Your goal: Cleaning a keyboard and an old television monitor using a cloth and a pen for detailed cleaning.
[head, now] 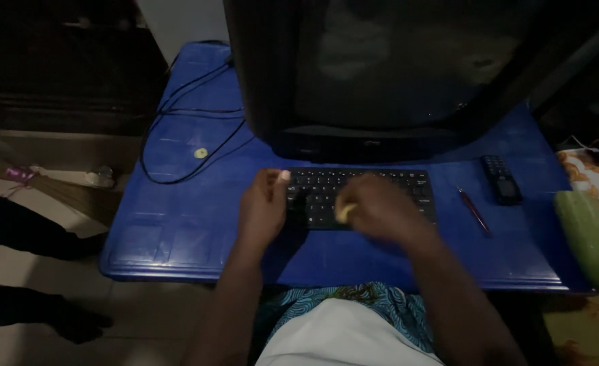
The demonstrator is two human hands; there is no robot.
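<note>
A small black keyboard (381, 184) lies on a blue plastic table (177, 224) in front of a large dark television set (394, 74). My left hand (264, 207) rests on the keyboard's left end, thumb on its top edge. My right hand (377, 207), blurred, is over the middle keys and pinches a small yellow thing (346, 212), perhaps a cloth or sponge.
A black remote (501, 179) and a dark red pen (473, 209) lie right of the keyboard. A black cable (177, 135) loops across the table's left side near a small yellow disc (201, 153). A green cushion (587, 237) sits at the far right. Another person's dark legs (21, 271) stand at left.
</note>
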